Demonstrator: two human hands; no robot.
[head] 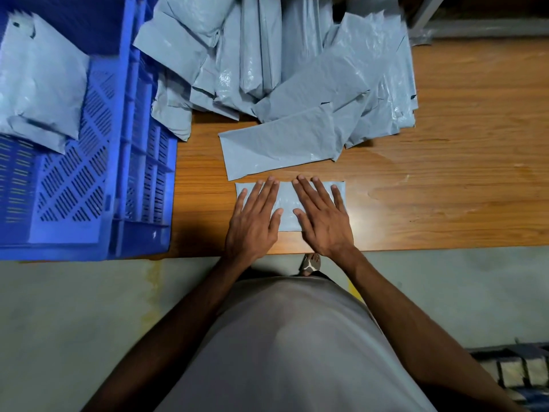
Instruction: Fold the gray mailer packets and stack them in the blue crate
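Observation:
A folded gray mailer packet [286, 200] lies flat near the table's front edge. My left hand [255, 221] presses its left half with straight, spread fingers. My right hand [322, 217] presses its right half the same way. Just beyond it lies an unfolded gray mailer [279, 147], and behind that a loose heap of gray mailers [297, 63]. The blue crate [139, 162] stands at the left on the table, with folded gray packets [41, 84] stacked in its far left part.
The wooden table [460, 173] stretches bare to the right of the heap. Its front edge runs just under my wrists, with the floor and my gray shirt below. A dark slatted object [517, 373] sits at the lower right.

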